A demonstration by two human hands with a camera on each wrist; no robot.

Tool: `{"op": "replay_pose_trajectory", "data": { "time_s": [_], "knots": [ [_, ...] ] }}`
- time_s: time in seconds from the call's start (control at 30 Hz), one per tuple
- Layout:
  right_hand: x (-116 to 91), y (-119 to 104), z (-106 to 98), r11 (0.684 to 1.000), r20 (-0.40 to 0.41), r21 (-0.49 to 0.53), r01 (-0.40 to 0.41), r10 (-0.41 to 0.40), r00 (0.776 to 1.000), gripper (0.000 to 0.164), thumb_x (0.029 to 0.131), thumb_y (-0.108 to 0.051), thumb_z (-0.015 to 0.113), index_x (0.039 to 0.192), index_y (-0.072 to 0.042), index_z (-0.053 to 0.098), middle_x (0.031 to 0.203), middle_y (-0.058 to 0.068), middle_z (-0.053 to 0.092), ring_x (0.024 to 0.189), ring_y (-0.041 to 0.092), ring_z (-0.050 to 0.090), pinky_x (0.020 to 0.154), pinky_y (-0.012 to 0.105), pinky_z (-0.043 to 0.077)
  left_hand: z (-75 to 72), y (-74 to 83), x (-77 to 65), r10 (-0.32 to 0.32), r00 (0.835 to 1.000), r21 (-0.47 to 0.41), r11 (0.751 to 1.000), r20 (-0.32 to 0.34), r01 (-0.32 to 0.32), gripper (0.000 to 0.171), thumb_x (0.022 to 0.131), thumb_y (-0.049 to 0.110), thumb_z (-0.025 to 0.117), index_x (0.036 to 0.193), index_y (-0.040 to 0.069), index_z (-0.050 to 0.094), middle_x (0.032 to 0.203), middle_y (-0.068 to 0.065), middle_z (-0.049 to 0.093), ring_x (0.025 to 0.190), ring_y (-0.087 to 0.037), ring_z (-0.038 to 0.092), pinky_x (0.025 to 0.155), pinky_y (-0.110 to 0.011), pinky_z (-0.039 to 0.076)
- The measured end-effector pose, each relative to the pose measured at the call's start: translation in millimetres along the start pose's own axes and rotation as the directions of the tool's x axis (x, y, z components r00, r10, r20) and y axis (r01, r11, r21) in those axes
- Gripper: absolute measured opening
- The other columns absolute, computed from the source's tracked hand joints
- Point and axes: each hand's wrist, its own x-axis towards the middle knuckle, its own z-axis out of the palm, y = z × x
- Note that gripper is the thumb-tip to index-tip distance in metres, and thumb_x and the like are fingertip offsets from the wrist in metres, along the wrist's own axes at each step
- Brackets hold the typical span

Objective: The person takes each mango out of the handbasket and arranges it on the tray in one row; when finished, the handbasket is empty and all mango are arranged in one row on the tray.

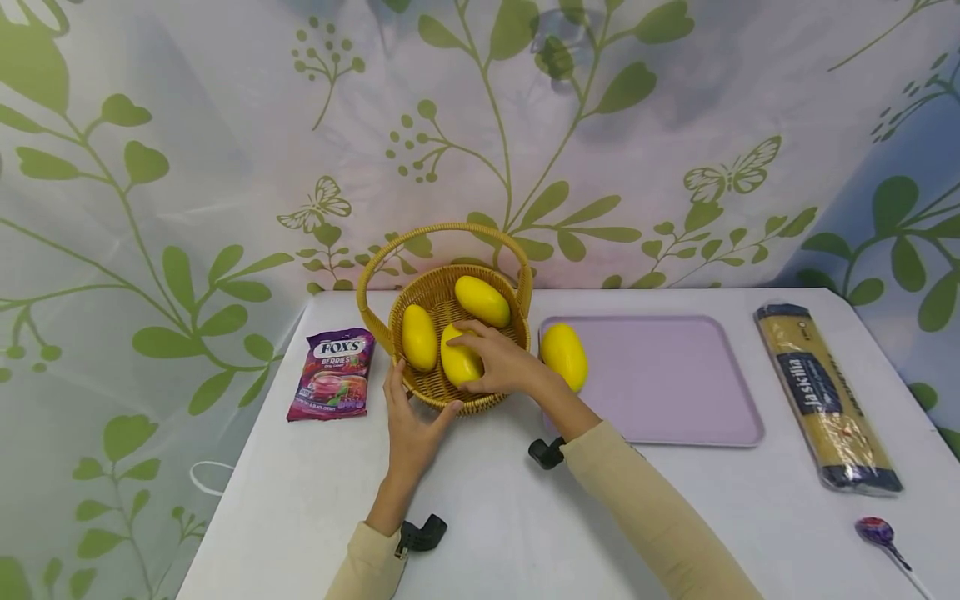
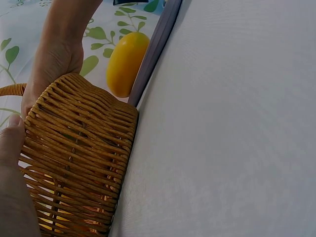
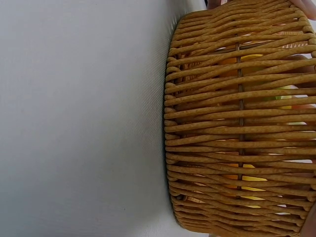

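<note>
A woven wicker basket (image 1: pixel 480 407) with a tall arched handle stands on the white table, and its wall fills much of both wrist views. Inside it lie a yellow mango (image 1: pixel 419 337) on the left and another mango (image 1: pixel 482 301) at the back. My right hand (image 1: pixel 498 360) reaches over the rim and grips a third mango (image 1: pixel 459 357), fingers over its top and thumb at its near side. At the front left, my left hand (image 1: pixel 412 429) holds the basket's rim, its thumb (image 2: pixel 11 140) against the wicker. One more mango (image 1: pixel 564 357) rests at the tray's left edge.
A lilac tray (image 1: pixel 660 383) lies right of the basket. Farther right are a pack of spaghetti (image 1: pixel 825 400) and a spoon-shaped item with a purple wrapped head (image 1: pixel 875 531). Left of the basket sits a purple Fox's candy bag (image 1: pixel 333 373). A leaf-patterned curtain (image 1: pixel 600 167) hangs behind the table.
</note>
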Motion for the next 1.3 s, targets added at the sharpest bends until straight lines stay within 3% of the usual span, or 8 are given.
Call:
{"op": "replay_pose_trajectory", "data": {
  "time_s": [0.33, 0.53, 0.8, 1.3],
  "knots": [
    [-1.0, 0.4, -0.3, 1.000, -0.015, 0.012, 0.017, -0.017, 1.000, 0.068, 0.079, -0.028, 0.082, 0.139, -0.011, 0.054, 0.156, 0.010, 0.032, 0.140, 0.032, 0.038, 0.111, 0.048, 0.039, 0.5, -0.4, 0.4, 0.019, 1.000, 0.000, 1.000, -0.003, -0.019, 0.105, 0.076, 0.035, 0.084, 0.154, 0.004, 0.020, 0.160, -0.010, 0.019, 0.143, -0.035, 0.031, 0.108, -0.053, 0.041],
    [-1.7, 1.6, 0.2, 0.999, -0.028, 0.010, 0.044, -0.044, 0.999, 0.068, 0.080, -0.028, 0.082, 0.139, -0.012, 0.054, 0.157, 0.010, 0.032, 0.140, 0.032, 0.039, 0.110, 0.046, 0.040, 0.3, -0.8, -0.9, 0.002, 1.000, -0.003, 1.000, 0.002, -0.002, 0.105, 0.076, 0.033, 0.085, 0.154, 0.004, 0.020, 0.160, -0.009, 0.019, 0.145, -0.029, 0.029, 0.110, -0.052, 0.039],
    [-6.4, -2.0, -4.7, 0.995, -0.084, 0.022, 0.095, -0.092, 0.992, 0.067, 0.079, -0.027, 0.082, 0.138, -0.011, 0.055, 0.156, 0.010, 0.034, 0.140, 0.031, 0.040, 0.108, 0.044, 0.044, 0.7, -2.4, 0.5, 0.017, 1.000, -0.010, 1.000, 0.000, -0.017, 0.105, 0.076, 0.030, 0.085, 0.154, 0.003, 0.020, 0.159, -0.011, 0.021, 0.144, -0.031, 0.031, 0.110, -0.050, 0.040],
    [-36.9, -13.9, -44.3, 0.995, -0.172, 0.006, 0.095, -0.093, 0.981, 0.067, 0.080, -0.030, 0.081, 0.140, -0.017, 0.053, 0.158, 0.002, 0.031, 0.142, 0.029, 0.036, 0.108, 0.049, 0.043, 0.6, -1.2, -1.2, 0.006, 1.000, -0.011, 1.000, -0.006, -0.006, 0.106, 0.075, 0.033, 0.085, 0.154, 0.004, 0.021, 0.160, -0.009, 0.020, 0.144, -0.027, 0.030, 0.110, -0.050, 0.039]
  ]
}}
